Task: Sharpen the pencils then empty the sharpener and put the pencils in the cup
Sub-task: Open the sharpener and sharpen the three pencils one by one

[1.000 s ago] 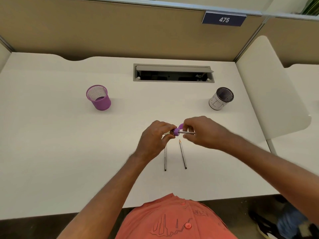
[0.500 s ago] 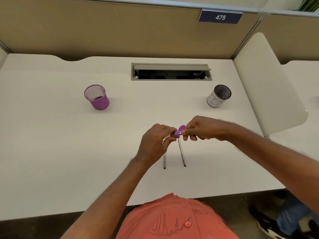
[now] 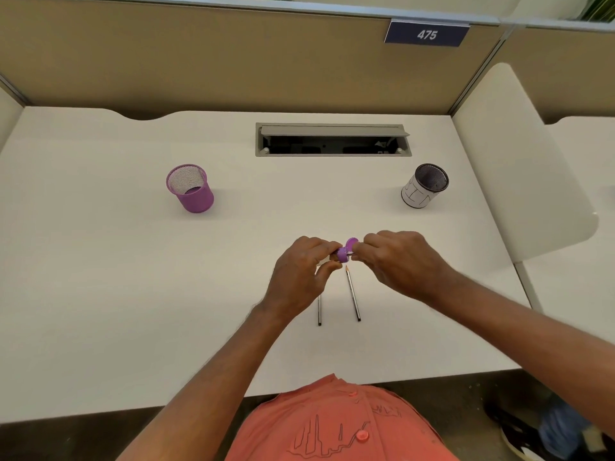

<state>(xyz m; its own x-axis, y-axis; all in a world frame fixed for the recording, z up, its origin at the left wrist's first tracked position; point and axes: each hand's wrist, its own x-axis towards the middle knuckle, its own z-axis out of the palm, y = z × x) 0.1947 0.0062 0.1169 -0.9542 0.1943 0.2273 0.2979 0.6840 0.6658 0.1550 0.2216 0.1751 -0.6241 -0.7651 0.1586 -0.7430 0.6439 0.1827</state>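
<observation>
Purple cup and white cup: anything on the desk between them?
Head view: nothing; bare desk between purple cup and white cup.

Above the middle of the white desk [image 3: 100, 277], the left hand [image 3: 301, 277] pinches a purple sharpener [image 3: 344, 252] while the right hand [image 3: 399, 261] closes on a pencil pushed into it, almost wholly hidden by the fingers. Two pencils lie on the desk just near of the hands: one [image 3: 352, 294] with its tip showing, the other [image 3: 319, 311] half under the left hand. A purple mesh cup [image 3: 191, 189] stands far left, a white cup [image 3: 424, 186] far right.
</observation>
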